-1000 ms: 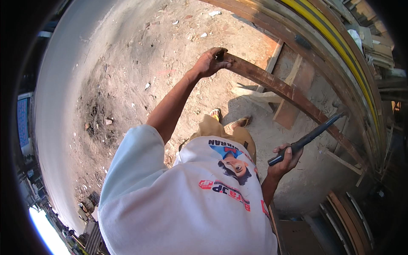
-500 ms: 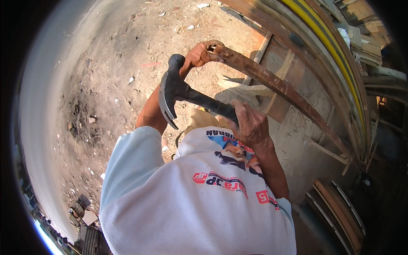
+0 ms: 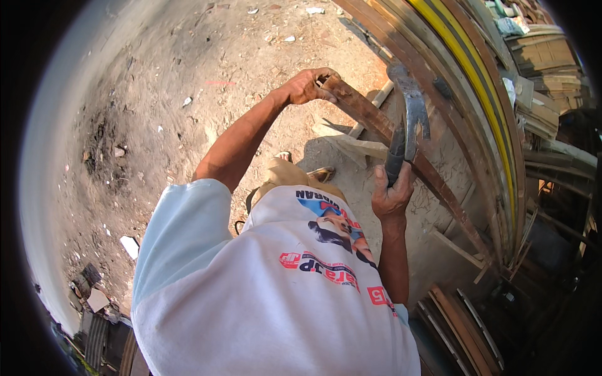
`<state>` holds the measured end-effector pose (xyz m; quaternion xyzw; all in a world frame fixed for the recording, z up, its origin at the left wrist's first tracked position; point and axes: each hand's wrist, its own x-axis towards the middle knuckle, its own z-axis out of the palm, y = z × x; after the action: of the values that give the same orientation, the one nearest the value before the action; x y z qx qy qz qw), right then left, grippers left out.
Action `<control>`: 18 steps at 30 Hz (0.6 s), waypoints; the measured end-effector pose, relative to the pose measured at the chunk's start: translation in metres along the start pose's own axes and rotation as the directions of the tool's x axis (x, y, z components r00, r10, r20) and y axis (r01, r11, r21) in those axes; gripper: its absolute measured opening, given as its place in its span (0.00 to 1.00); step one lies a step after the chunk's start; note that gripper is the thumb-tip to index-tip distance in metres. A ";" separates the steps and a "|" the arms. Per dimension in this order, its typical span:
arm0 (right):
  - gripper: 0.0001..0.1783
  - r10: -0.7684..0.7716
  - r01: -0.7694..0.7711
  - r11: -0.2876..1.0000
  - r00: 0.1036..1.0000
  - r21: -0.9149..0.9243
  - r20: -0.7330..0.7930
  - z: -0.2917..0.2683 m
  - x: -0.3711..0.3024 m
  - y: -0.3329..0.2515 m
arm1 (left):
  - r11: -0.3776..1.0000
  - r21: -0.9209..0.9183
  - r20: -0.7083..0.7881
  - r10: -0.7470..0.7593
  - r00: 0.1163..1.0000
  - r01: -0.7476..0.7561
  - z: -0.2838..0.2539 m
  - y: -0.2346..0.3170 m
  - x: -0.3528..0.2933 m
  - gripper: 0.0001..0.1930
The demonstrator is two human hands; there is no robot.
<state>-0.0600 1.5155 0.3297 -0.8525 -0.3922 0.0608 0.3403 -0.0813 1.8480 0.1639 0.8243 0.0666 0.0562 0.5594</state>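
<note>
My left hand point(image 3: 308, 86) is closed around the near-left end of a long reddish-brown wooden plank point(image 3: 360, 108). From there the plank slants down to the right, passing behind the hammer. A black-handled claw hammer point(image 3: 411, 106) is gripped by its handle in my right hand point(image 3: 394, 193). Its metal head points up and away from me, with the claw hanging to the right. In this view the hammer overlaps the middle of the plank; whether it touches the wood I cannot tell.
Pale wooden pieces point(image 3: 354, 143) lie on the ground under the plank. Long boards with a yellow striped strip point(image 3: 486, 88) curve along the right. Stacked planks point(image 3: 461, 329) stand at lower right, rubble and scrap point(image 3: 97, 301) at lower left. Dirt ground point(image 3: 182, 69) spreads to the left.
My right hand has swung the hammer from in front of my chest to the right, over the plank, and its head has turned. My left hand still grips the plank's end.
</note>
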 end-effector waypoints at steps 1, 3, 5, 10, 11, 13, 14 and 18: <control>0.24 -0.138 0.138 0.989 0.990 -0.045 -0.013 0.010 -0.001 0.007 | 0.998 -0.055 0.009 0.027 1.000 -0.026 0.002 -0.006 0.003 0.34; 0.22 -0.322 0.322 0.935 0.946 -0.148 0.027 0.022 -0.001 0.028 | 0.997 -0.076 0.004 0.013 1.000 -0.013 0.002 -0.004 0.004 0.33; 0.20 -0.004 0.064 0.936 0.985 -0.347 0.171 0.032 0.003 0.046 | 0.998 -0.017 -0.021 -0.063 0.998 0.063 0.004 0.009 0.004 0.31; 0.17 0.159 -0.096 0.953 0.966 -0.289 0.203 0.030 0.000 0.030 | 0.990 -0.126 -0.049 0.056 0.997 -0.062 0.017 -0.016 0.003 0.34; 0.17 0.097 -0.053 0.972 0.979 -0.229 0.182 0.026 0.000 0.023 | 0.991 -0.119 -0.065 0.049 0.997 -0.056 0.015 -0.015 0.002 0.34; 0.18 -0.024 0.038 0.993 0.991 -0.112 0.129 0.019 -0.003 0.013 | 0.980 -0.172 -0.078 0.088 0.993 -0.101 0.014 -0.016 0.000 0.35; 0.18 -0.060 0.072 0.993 0.991 -0.095 0.121 0.020 -0.005 0.017 | 0.987 -0.132 -0.045 0.090 0.995 -0.095 0.012 -0.020 -0.001 0.35; 0.21 0.176 -0.124 0.962 0.963 -0.242 0.205 0.032 -0.001 0.045 | 0.997 0.066 -0.009 -0.027 1.000 0.027 0.010 0.004 0.001 0.39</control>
<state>-0.0445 1.5106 0.2772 -0.9008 -0.3662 0.1374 0.1884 -0.0786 1.8377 0.1638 0.8411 0.0818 0.0496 0.5324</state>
